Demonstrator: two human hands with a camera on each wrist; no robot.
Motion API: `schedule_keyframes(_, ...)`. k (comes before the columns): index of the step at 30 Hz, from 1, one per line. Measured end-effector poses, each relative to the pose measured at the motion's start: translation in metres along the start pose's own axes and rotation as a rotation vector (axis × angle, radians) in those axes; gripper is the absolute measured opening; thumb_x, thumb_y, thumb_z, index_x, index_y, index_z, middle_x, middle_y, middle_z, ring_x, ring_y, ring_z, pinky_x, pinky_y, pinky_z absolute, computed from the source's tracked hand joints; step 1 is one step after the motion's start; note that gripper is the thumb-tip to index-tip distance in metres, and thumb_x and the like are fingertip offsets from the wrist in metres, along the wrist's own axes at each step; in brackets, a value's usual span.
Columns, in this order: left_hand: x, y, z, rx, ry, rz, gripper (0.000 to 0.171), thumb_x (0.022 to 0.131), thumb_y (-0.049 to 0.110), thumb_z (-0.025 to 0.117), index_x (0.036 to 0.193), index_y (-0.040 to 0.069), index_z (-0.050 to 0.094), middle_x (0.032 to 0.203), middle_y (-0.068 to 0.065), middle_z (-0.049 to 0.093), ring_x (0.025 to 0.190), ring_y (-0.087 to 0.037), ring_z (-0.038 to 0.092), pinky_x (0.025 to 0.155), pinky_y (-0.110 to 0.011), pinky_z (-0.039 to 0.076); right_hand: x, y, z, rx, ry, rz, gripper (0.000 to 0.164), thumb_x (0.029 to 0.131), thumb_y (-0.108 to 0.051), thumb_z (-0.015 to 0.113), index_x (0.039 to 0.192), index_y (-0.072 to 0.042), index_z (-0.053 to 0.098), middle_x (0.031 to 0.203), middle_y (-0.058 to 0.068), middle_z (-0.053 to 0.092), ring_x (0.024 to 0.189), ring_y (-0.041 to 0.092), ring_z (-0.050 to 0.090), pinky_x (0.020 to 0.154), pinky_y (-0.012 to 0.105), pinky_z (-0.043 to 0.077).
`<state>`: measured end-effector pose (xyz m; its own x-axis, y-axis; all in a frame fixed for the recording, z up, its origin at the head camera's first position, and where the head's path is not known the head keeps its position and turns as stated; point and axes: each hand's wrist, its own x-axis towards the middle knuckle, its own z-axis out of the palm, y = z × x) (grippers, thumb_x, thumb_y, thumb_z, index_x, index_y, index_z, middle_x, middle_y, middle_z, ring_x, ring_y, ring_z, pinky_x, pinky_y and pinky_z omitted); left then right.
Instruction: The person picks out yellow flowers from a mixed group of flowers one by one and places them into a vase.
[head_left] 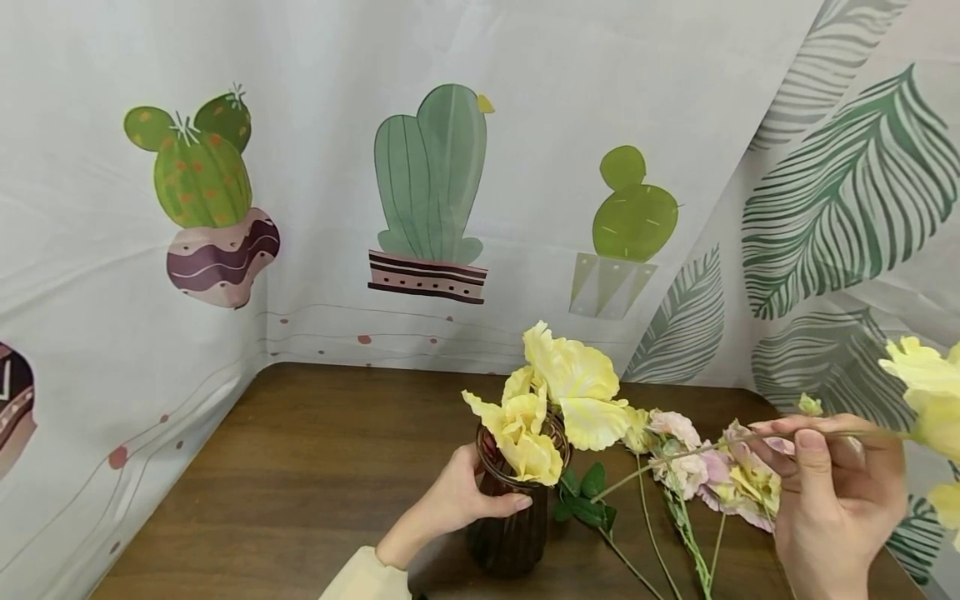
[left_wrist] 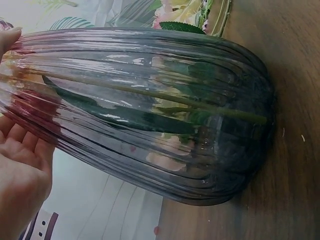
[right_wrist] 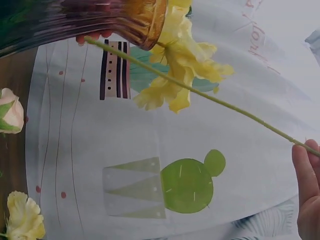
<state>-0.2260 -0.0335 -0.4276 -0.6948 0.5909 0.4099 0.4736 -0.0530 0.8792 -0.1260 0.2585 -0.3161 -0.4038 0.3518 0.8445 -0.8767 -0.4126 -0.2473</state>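
A dark ribbed glass vase stands upright on the table, with yellow flowers spreading over its rim. My left hand grips the vase just below the rim, thumb across the front. Through the glass in the left wrist view, a green stem and a long dark leaf show inside. My right hand pinches a long green stem between thumb and fingers, to the right of the vase. Its yellow bloom is at the right edge of the head view, and its bare end points toward the vase.
Pink and pale flowers lie on the wooden table right of the vase, with several stems reaching to the front edge. Dark green leaves lie close beside the vase. A cactus-printed cloth hangs behind the table.
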Motion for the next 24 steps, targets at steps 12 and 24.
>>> schedule_keyframes(12, -0.002, 0.028, 0.0, -0.013, 0.005, -0.034, 0.044, 0.075, 0.009, 0.072, 0.116, 0.01, 0.056, 0.11, -0.009, 0.064, 0.1, -0.004, 0.057, 0.09, -0.025, 0.046, 0.002, -0.006, 0.007, 0.096, 0.101, 0.011, 0.016, 0.087, 0.02, 0.035, 0.103, 0.018, 0.03, 0.087, 0.037, 0.059, 0.082, 0.044, 0.061, 0.073, 0.047, 0.054)
schedule_keyframes(24, -0.001, 0.016, 0.001, -0.019, 0.01, -0.018, 0.045, 0.076, 0.01, 0.073, 0.117, 0.015, 0.056, 0.111, -0.006, 0.064, 0.102, -0.007, 0.057, 0.09, -0.026, 0.046, 0.007, -0.003, 0.022, 0.119, 0.164, -0.087, 0.018, 0.088, 0.016, 0.038, 0.101, 0.015, 0.026, 0.081, 0.039, 0.057, 0.076, 0.044, 0.061, 0.069, 0.046, 0.054)
